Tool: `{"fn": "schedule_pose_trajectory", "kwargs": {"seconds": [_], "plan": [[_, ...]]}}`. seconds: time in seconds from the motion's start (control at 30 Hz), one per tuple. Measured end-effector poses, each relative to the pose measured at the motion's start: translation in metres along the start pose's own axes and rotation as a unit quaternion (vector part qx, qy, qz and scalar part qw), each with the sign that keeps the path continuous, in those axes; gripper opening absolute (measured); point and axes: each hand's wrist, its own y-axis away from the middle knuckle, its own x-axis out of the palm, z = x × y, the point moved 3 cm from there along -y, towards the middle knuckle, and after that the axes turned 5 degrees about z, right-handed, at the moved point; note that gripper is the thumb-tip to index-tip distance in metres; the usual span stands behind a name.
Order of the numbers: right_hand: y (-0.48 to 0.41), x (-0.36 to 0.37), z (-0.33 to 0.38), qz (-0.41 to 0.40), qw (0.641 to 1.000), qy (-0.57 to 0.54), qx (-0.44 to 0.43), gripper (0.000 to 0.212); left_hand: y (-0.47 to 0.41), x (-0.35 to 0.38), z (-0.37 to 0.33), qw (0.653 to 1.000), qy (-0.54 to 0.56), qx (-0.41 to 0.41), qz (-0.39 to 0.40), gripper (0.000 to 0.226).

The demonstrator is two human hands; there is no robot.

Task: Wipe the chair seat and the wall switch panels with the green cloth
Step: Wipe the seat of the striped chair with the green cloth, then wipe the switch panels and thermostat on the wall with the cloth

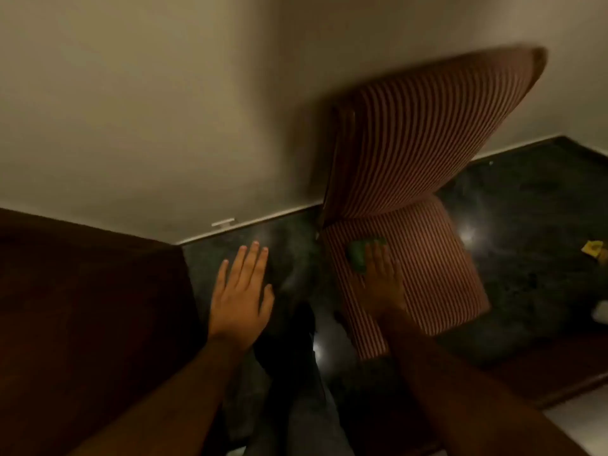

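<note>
1. The right hand lies palm-down on the green cloth, fingers flat and nearly together, pressing it onto the chair seat near the seat's rear left corner, close to the backrest.
2. The left hand hangs spread open and empty over the dark floor, fingers straight and slightly apart, touching nothing.
3. The seat is striped red and cream; the matching striped backrest rises against the pale wall.
4. Most of the seat, right of the cloth and toward its front edge, is bare.
5. Dark wooden furniture stands just left of the left hand, with a strip of floor between it and the chair.
6. A small yellow object, blurred, lies on the floor well right of the chair.
</note>
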Motion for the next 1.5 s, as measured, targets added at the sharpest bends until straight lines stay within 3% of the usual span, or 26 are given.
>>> {"fn": "schedule_pose_trajectory", "kwargs": {"seconds": [0.27,0.5,0.7,0.77,1.07,1.2,1.5], "plan": [[-0.070,0.050,-0.019,0.057,0.998,0.017,0.004,0.095,-0.020,0.064,-0.002,0.999,0.006,-0.008,0.045,0.075],[-0.096,0.051,-0.029,0.047,0.998,-0.041,-0.023,0.076,-0.010,0.076,-0.002,0.998,0.007,-0.014,0.055,0.074],[-0.062,0.007,0.008,0.012,0.995,-0.073,-0.074,0.072,0.008,0.033,0.005,0.998,-0.006,-0.028,0.054,0.076],[-0.038,-0.024,0.035,-0.031,0.987,-0.094,-0.128,0.063,0.010,0.001,0.002,0.999,-0.012,-0.038,0.023,0.076],[0.046,-0.159,0.143,-0.234,0.912,-0.204,-0.269,0.077,0.011,-0.156,-0.005,0.985,-0.016,-0.107,-0.132,0.075],[0.078,-0.228,0.194,-0.298,0.880,-0.194,-0.314,0.081,0.010,-0.228,0.015,0.961,0.008,-0.154,-0.228,0.073],[0.135,-0.332,0.300,-0.384,0.779,-0.217,-0.444,0.077,-0.009,-0.400,0.053,0.896,-0.027,-0.132,-0.423,0.080]]}}
